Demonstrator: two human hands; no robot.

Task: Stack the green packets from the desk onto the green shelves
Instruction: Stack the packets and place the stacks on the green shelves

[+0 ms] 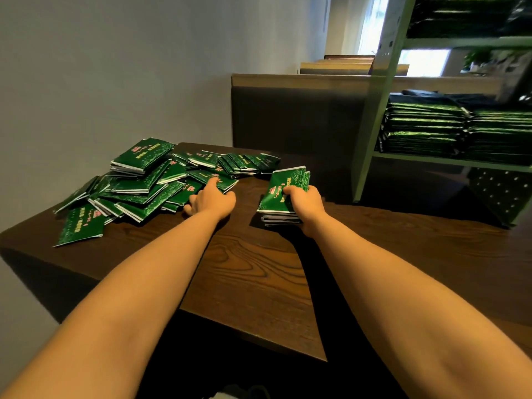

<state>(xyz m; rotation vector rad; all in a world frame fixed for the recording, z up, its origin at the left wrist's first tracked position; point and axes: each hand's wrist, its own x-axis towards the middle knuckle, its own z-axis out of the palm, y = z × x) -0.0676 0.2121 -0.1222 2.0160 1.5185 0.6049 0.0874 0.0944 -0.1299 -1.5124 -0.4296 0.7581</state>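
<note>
Right hand (pixel 302 205) clamps stacked glossy green pink-lettered packets (pixel 280 190); left hand (pixel 211 201), fingers relaxed, touches the heap (pixel 144 181)

A plain grey wall (pixel 100 67) is running along my left side, and straight ahead a dark upholstered partition (pixel 288 119) with a pale wooden cap (pixel 288 78) is standing upright, meeting that wall at its left end. Beyond it I am seeing the wooden tops of further partitions (pixel 334 67) stepping away toward a bright window (pixel 374 21), while a second bright pane (pixel 423 62) and a blurred potted plant (pixel 478 60) are showing farther right. At the far right a black sheet with white dots (pixel 498 194) is sitting tilted, and something pale (pixel 244 394) is peeking in at the bottom edge, too cut off to identify.
</note>
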